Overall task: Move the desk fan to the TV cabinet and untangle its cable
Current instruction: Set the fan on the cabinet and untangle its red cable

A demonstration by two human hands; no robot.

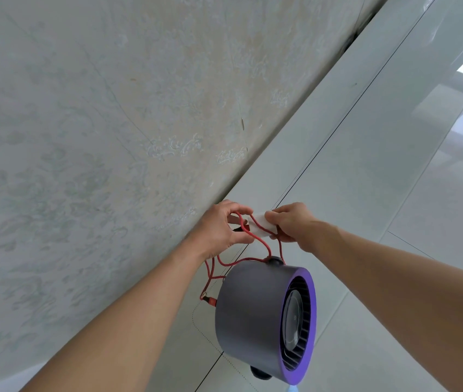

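The left grip (219,227) pinches loops of the red cable (264,248) while the right grip (292,224) holds the white plug (261,226) close beside it. The fan (253,318) is just below both, over a pale surface (366,193) by a patterned wall (83,137), with the cable running to its side.

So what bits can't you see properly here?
All in the head view:
- Thin red cable: its tangle is partly hidden inside the left hand.
- Small white block: one end is covered by the right hand, so its kind is unclear.
- Round grey fan with purple rim: its stand is hidden beneath its own body.
- Pale blue thing: cut off by the bottom edge.
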